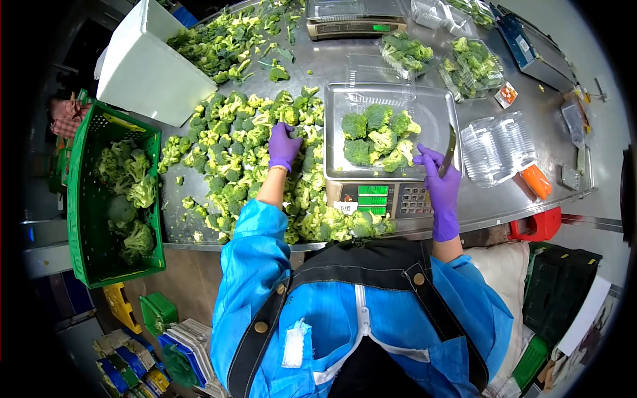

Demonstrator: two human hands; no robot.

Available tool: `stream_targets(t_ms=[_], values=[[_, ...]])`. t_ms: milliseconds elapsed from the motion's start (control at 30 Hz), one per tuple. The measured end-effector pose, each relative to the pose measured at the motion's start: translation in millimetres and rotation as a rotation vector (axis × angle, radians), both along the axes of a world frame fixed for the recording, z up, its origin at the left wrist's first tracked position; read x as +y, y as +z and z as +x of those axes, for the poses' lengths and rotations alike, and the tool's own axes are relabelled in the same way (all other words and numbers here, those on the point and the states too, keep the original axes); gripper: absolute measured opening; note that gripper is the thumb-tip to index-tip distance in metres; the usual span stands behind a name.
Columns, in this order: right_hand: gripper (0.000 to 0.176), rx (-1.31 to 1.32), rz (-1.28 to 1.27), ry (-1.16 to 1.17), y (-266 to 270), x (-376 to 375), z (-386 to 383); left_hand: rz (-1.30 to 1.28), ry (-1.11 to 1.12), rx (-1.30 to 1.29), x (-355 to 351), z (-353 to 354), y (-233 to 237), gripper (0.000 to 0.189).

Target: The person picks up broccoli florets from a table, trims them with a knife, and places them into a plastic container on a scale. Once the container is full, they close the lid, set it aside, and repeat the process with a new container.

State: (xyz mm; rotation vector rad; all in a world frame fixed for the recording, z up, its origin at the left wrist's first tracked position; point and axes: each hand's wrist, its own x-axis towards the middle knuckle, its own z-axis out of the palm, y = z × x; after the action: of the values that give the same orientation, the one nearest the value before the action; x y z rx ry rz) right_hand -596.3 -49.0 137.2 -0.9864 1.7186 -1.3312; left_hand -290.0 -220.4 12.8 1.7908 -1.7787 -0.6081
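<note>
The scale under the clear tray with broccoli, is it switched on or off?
On. The display on the front of the scale glows green and shows digits; they are too small to read.

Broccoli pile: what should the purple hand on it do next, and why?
Probably the left hand should lift one floret from the broccoli pile into the clear tray on the scale. That hand rests on the pile, the tray is only partly filled, and the right hand is busy holding a knife.
</note>
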Motion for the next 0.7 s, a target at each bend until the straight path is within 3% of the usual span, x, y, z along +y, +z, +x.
stream_targets(t_ms=[33,100,133,167,233,267,333,367,433,500,633,700], values=[[0.026,-0.003,-0.003,0.0,1,-3,3,-0.003,0.0,-0.003,1,1,-3,0.039],[0.025,0.334,-0.196,0.144,8,-17,15,-0.235,0.09,0.162,2,2,-6,0.038],[0.036,0.517,-0.185,0.251,17,-23,21,-0.237,0.086,0.161,5,1,-2,0.038],[0.036,0.516,-0.187,0.246,18,-32,28,-0.159,0.136,0.367,7,0,2,0.038],[0.054,0.859,-0.331,0.408,21,-54,43,0.004,0.232,0.775,13,-3,18,0.037],[0.054,0.858,-0.333,0.403,24,-63,51,0.026,0.214,0.826,20,-2,26,0.036],[0.07,0.851,-0.058,0.563,30,-79,65,0.053,0.236,0.946,36,-9,53,0.037],[0.07,0.848,-0.056,0.563,29,-86,70,0.084,0.264,1.069,45,-10,62,0.038],[0.073,1.083,0.078,0.629,24,-97,76,0.1,0.265,1.074,58,-9,67,0.038],[0.071,1.107,0.101,0.673,18,-103,73,0.112,0.303,1.174,69,-8,72,0.036],[0.067,0.959,-0.075,0.505,31,-93,65,0.114,0.254,1.257,78,-2,66,0.036],[0.065,0.682,-0.3,0.307,46,-81,55,0.118,0.255,1.273,80,-2,65,0.035]])
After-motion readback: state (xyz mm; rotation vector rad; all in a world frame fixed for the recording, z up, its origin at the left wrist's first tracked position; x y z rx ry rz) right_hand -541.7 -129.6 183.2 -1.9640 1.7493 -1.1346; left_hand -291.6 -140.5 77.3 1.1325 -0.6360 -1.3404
